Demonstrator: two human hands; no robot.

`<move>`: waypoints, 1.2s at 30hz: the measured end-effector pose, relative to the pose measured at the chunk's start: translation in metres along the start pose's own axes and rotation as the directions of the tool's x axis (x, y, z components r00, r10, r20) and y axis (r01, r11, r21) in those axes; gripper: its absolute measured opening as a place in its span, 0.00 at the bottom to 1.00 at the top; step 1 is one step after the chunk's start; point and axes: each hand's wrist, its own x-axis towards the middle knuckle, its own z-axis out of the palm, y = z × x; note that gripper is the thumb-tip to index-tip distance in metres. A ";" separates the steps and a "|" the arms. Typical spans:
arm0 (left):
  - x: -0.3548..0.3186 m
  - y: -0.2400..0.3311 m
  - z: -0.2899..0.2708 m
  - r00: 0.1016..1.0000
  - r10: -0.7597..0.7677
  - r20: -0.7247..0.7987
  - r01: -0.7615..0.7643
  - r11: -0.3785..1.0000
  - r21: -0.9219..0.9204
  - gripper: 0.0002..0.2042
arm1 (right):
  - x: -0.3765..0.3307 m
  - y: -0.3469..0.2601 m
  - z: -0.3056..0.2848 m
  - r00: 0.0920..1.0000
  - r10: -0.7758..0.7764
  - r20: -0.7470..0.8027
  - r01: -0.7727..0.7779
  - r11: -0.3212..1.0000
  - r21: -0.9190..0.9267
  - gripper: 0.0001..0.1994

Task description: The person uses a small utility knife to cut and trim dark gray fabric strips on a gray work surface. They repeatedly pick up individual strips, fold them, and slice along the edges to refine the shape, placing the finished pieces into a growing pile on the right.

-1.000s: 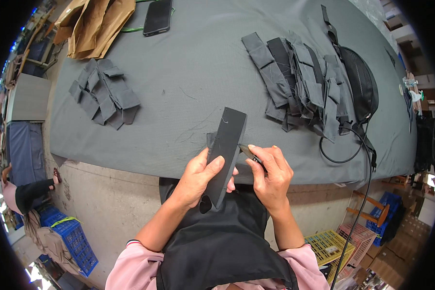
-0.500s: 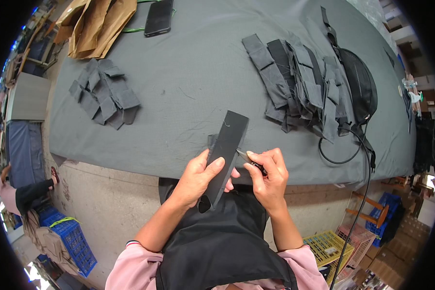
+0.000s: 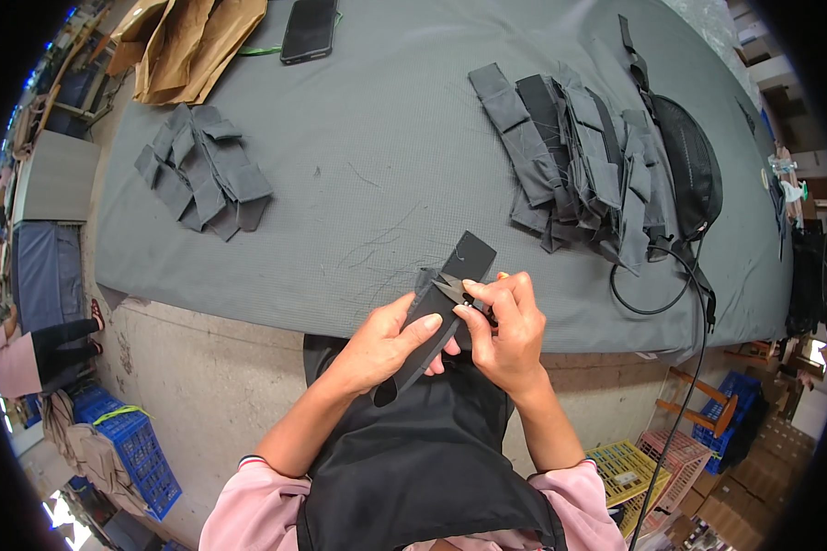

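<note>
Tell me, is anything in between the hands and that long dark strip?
Nothing visible. The left hand holds the dark strip directly, and the right hand presses small snips right against it.

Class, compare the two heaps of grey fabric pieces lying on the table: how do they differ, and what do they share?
The left heap is smaller and lies fanned out; the right heap is bigger, with longer strips. The left heap lies near brown paper bags; the right heap lies against a black pouch. Both are grey fabric on the grey table.
</note>
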 end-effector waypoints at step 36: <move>0.023 -0.025 -0.008 0.884 0.185 0.430 0.073 0.853 -0.518 0.28 | 0.000 0.009 -0.007 0.695 0.599 0.398 -0.656 0.303 0.691 0.08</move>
